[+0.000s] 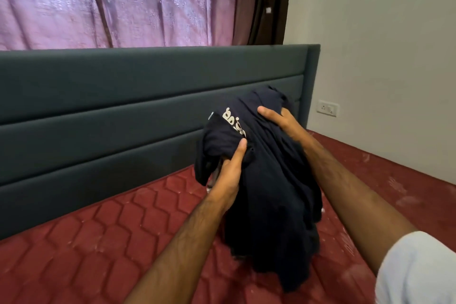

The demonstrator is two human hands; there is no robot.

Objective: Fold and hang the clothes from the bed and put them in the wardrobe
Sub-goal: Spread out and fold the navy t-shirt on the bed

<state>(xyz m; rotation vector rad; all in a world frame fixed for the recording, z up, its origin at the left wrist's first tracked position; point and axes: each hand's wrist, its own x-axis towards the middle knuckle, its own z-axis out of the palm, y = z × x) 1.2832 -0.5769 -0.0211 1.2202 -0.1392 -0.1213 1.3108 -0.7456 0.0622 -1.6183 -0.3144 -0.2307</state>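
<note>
White lettering on the dark shirt [266, 180] is too folded to read, and you hold it bunched above the bed [98, 242], left hand [228, 175] gripping low, right hand [281, 118] gripping its top.

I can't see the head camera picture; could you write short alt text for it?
Two bare hands hold up a bunched dark navy cotton garment with white lettering above a red quilted mattress; the left hand grips its lower front, the right hand clutches its top. Behind stand a grey padded headboard and purple patterned curtains.
</note>
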